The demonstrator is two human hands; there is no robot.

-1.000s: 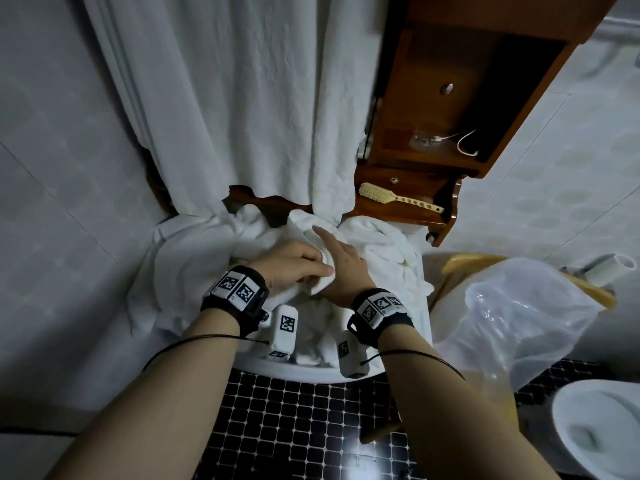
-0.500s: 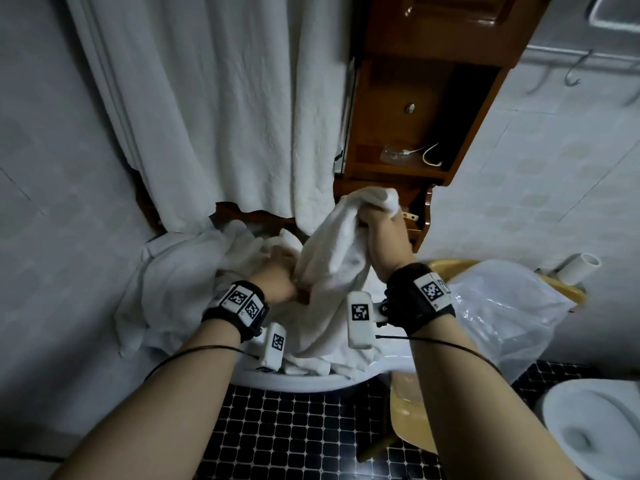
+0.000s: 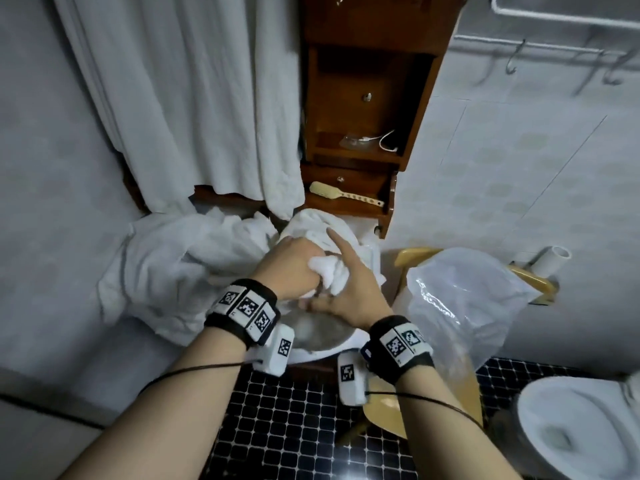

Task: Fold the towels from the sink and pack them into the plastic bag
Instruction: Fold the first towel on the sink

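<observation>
A white towel is bunched up over the white sink, whose grey bowl shows below my hands. My left hand is clenched on a wad of this towel. My right hand presses against the same wad from the right, index finger stretched out and pointing up. More white towels lie heaped over the sink's left side and hang down it. The clear plastic bag stands open on a yellow chair, to the right of the sink.
A white curtain hangs behind the sink. A wooden cabinet with a brush on its shelf is above the sink. A toilet sits at the lower right. Black tiles cover the floor. A wall rack with hooks is at the upper right.
My right hand, which had lifted the towel high toward the cabinet, has come back down onto the sink. Both hands now meet on the bunched towel.
</observation>
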